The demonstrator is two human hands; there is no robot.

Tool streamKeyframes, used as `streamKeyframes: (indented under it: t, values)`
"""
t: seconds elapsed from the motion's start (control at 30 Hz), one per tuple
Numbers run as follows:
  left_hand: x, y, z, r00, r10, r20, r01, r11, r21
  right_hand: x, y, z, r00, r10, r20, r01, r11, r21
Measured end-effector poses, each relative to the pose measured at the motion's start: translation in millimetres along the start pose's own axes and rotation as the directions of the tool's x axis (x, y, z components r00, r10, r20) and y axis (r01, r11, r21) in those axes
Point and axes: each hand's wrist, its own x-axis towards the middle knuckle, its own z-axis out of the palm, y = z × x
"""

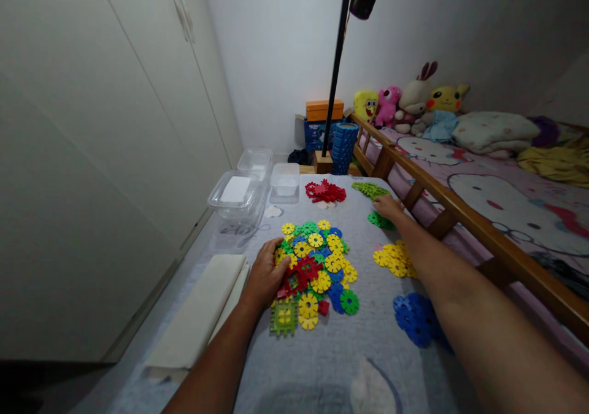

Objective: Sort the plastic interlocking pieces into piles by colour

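Note:
A mixed pile of plastic snowflake discs [329, 260] in yellow, blue and green lies mid-table. My left hand [265, 274] rests against its left side, thumb and fingers apart, beside red square interlocking pieces [301, 274]. A light green square piece [284, 317] lies at the pile's front. Over at the far right, my right hand [389, 207] reaches between light green pieces [368, 189] and a small heap of green discs [380, 220]. Its fingers are bunched together; anything between them is hidden.
Sorted heaps of red pieces [326, 191], yellow discs [394, 259] and blue discs [416, 319] surround the mixed pile. Clear plastic containers [285, 184] stand at back left, near a folded cream cloth [202, 316]. A wooden bed rail [432, 187] borders the right side.

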Motion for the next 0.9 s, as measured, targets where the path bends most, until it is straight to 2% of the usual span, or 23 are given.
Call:
streamKeyframes:
  t: [0.13,0.27,0.43,0.53,0.6,0.67,0.73,0.8,0.9]
  values:
    - [0.0,0.6,-0.6,1.0,-0.003,0.015,0.003,1.0,0.007,-0.5,-5.0,0.0,0.996,0.079,0.047,-0.074,0.992,-0.103]
    - [0.3,0.6,-0.8,1.0,-0.001,0.012,0.0,1.0,0.013,-10.3,-4.7,-10.0,0.997,0.081,-0.008,-0.081,0.996,-0.034]
    - [0.8,2.1,-0.6,1.0,-0.005,0.009,0.005,1.0,0.012,-27.0,-6.8,-32.6,0.995,0.069,-0.066,-0.066,0.996,0.055]
    - [1.7,2.2,0.3,1.0,-0.003,-0.003,0.003,1.0,0.0,-44.8,-18.5,-41.6,0.998,-0.033,-0.056,0.044,0.978,0.206]
    - [2.4,1.1,1.3,1.0,0.0,-0.019,0.0,1.0,-0.016,-63.7,-32.1,-42.4,0.992,-0.129,0.013,0.117,0.935,0.334]
    - [2.8,-0.7,2.3,0.999,0.002,-0.032,-0.003,0.999,-0.033,-87.9,-48.6,-38.4,0.96,-0.25,0.122,0.181,0.894,0.409]
    - [2.9,-2.8,2.8,0.999,0.006,-0.04,-0.008,0.999,-0.05,-114.9,-65.3,-30.4,0.901,-0.375,0.218,0.269,0.877,0.398]
    - [2.6,-4.3,2.5,0.999,0.012,-0.046,-0.015,0.998,-0.062,-140.5,-79.6,-20.3,0.849,-0.464,0.254,0.367,0.863,0.348]
    - [1.7,-4.9,0.5,0.998,0.019,-0.059,-0.023,0.997,-0.068,-168.6,-93.4,-4.9,0.844,-0.475,0.249,0.438,0.878,0.192]
